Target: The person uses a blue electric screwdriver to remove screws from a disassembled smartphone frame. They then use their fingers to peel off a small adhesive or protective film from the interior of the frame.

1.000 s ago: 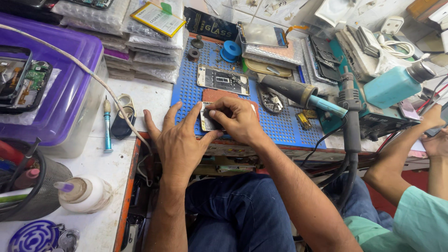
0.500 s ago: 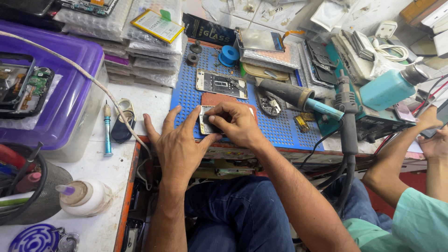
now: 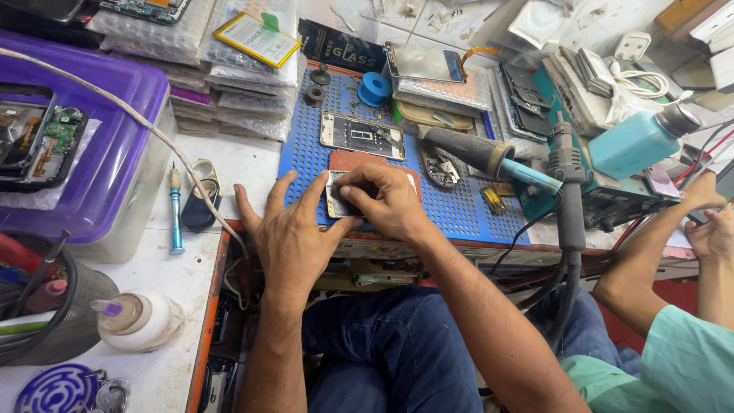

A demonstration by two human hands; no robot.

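Under my fingers the phone part (image 3: 342, 200) looks like dull metal; the blue mat (image 3: 459, 210) is matt, dimpled rubber.

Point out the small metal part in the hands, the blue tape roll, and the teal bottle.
small metal part (image 3: 336, 200), head view, its bare left edge.
blue tape roll (image 3: 374, 88), head view, its top rim.
teal bottle (image 3: 633, 145), head view, its body.

Small metal phone part (image 3: 337, 200) flat on blue mat (image 3: 459, 210)

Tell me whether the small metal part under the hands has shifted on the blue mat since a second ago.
No. The small metal part stays just below the phone frame on the blue mat, pinned by both hands.
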